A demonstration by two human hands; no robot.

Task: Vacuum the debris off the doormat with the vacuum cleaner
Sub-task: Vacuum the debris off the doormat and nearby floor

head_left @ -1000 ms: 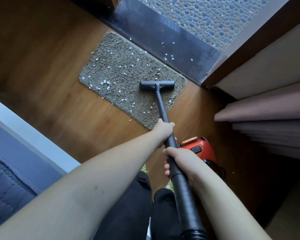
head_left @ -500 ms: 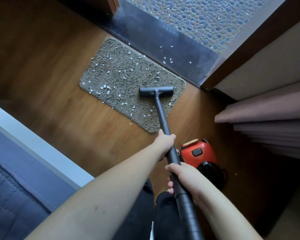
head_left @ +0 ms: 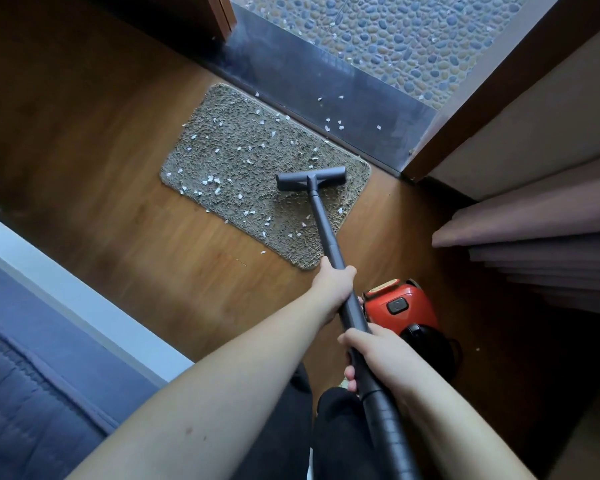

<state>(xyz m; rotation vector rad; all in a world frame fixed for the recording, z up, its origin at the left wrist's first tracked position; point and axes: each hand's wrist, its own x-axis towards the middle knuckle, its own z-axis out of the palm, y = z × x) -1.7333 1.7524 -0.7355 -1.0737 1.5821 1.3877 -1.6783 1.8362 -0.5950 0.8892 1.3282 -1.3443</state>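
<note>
Inspector: Fingers first. What did each hand hold?

Clerk: Left hand [head_left: 334,284] was curled round the black vacuum wand [head_left: 326,230] at mid-length, thumb [head_left: 350,270] over the top. Right hand [head_left: 374,358] gripped the same wand lower down, just above the ribbed hose [head_left: 392,434], with the fingers [head_left: 350,375] wrapped under it. Both were closed on the wand, neither spread.

Inspector: And the task's things relative to those fingers?

Clerk: Floor nozzle [head_left: 310,178] sat flat on the doormat [head_left: 236,168], toward its right end, well ahead of the left hand. White debris [head_left: 210,181] lay scattered mostly left of the nozzle, with a few flecks between nozzle and hands. More flecks lay on the dark threshold [head_left: 343,95] beyond the mat. Red vacuum cleaner [head_left: 400,306] stood on the wooden floor [head_left: 94,140] just right of the wand, between the two hands.

Inspector: Differences from the earlier frames?

Clerk: Nozzle had drawn slightly nearer the mat's near edge than a second before. Grip of both hands was unchanged.
</note>
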